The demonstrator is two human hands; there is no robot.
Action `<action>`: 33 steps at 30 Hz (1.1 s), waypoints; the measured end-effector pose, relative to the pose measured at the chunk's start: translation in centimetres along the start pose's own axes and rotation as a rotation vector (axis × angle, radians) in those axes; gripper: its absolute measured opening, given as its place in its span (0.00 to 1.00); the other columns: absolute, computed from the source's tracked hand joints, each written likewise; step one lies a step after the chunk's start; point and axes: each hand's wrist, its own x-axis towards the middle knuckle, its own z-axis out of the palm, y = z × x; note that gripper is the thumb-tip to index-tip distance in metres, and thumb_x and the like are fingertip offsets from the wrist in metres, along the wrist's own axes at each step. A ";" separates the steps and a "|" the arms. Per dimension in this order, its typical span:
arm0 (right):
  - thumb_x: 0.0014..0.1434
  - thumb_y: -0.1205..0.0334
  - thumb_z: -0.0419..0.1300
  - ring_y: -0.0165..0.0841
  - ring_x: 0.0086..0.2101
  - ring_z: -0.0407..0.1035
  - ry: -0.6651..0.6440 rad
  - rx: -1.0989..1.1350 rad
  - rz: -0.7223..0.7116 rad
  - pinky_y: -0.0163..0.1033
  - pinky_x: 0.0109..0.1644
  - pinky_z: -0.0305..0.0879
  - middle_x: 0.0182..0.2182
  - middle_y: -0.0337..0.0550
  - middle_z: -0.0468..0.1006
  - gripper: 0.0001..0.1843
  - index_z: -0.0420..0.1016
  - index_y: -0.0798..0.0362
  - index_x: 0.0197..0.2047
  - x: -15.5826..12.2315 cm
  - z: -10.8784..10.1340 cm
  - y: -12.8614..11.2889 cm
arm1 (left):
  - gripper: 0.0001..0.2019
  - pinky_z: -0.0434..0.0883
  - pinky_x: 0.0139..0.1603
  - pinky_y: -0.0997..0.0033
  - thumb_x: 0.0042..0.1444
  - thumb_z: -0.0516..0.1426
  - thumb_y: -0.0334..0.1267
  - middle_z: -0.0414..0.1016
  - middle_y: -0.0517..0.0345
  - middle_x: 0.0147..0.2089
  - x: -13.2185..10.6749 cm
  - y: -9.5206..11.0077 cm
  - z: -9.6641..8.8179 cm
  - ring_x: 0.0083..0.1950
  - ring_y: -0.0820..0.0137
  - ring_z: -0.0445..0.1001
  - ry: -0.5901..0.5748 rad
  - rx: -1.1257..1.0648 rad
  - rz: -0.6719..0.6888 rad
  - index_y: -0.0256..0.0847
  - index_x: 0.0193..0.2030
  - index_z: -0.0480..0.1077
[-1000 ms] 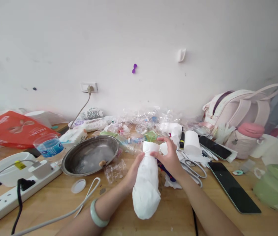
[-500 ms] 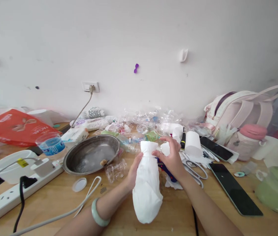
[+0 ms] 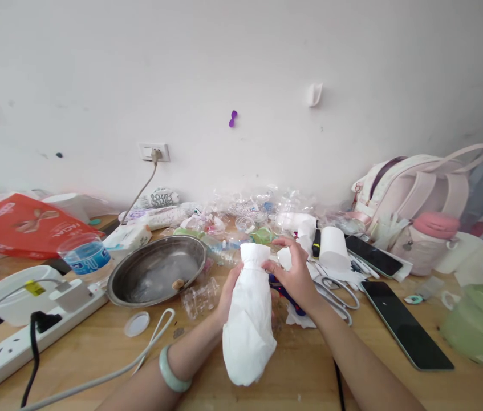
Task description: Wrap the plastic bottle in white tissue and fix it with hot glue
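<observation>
A bottle-shaped thing wrapped in white paper (image 3: 248, 325) is held up over the wooden table, its narrow neck away from me and its rounded end close. My left hand (image 3: 226, 295) is closed around its left side, with the thumb lying up along the neck and the other fingers mostly hidden behind. At the neck's right side, the thumb of my right hand (image 3: 295, 275) touches the paper. The index finger of that hand is raised and bent, apart from the thumb. A dark blue tool (image 3: 289, 298) lies partly hidden behind the right hand.
To the left are a metal basin (image 3: 155, 274), a power strip (image 3: 23, 345) and a white cable (image 3: 155, 339). Right of my hands lie scissors (image 3: 339, 297), a white paper roll (image 3: 334, 249) and a phone (image 3: 406, 325). Clear plastic pieces (image 3: 258, 208) crowd the back by the wall.
The rounded end of the wrapped thing has swung slightly left and tilted. Both hands keep nearly the same pose on it. The whole view has shifted a little.
</observation>
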 end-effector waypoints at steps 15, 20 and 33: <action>0.48 0.52 0.66 0.43 0.46 0.66 0.013 -0.038 -0.004 0.50 0.54 0.55 0.43 0.43 0.74 0.22 0.65 0.46 0.44 0.0 -0.3 -0.2 | 0.25 0.69 0.34 0.63 0.47 0.55 0.56 0.76 0.46 0.26 0.5 -0.2 0.0 0.31 0.58 0.75 0.062 0.035 0.108 0.31 0.36 0.74; 0.48 0.56 0.65 0.43 0.44 0.67 0.039 -0.093 -0.035 0.49 0.51 0.56 0.42 0.44 0.75 0.20 0.65 0.47 0.44 0.1 0.2 0.4 | 0.26 0.70 0.32 0.63 0.50 0.51 0.56 0.77 0.46 0.29 0.5 0.0 0.0 0.27 0.62 0.74 0.058 -0.003 0.093 0.30 0.35 0.75; 0.42 0.67 0.64 0.52 0.36 0.71 -0.149 -0.489 0.411 0.55 0.44 0.53 0.24 0.47 0.75 0.10 0.67 0.51 0.17 2.9 -4.0 5.1 | 0.29 0.71 0.42 0.61 0.53 0.50 0.58 0.79 0.44 0.36 0.3 0.6 0.1 0.35 0.60 0.77 0.034 -0.074 0.022 0.29 0.41 0.74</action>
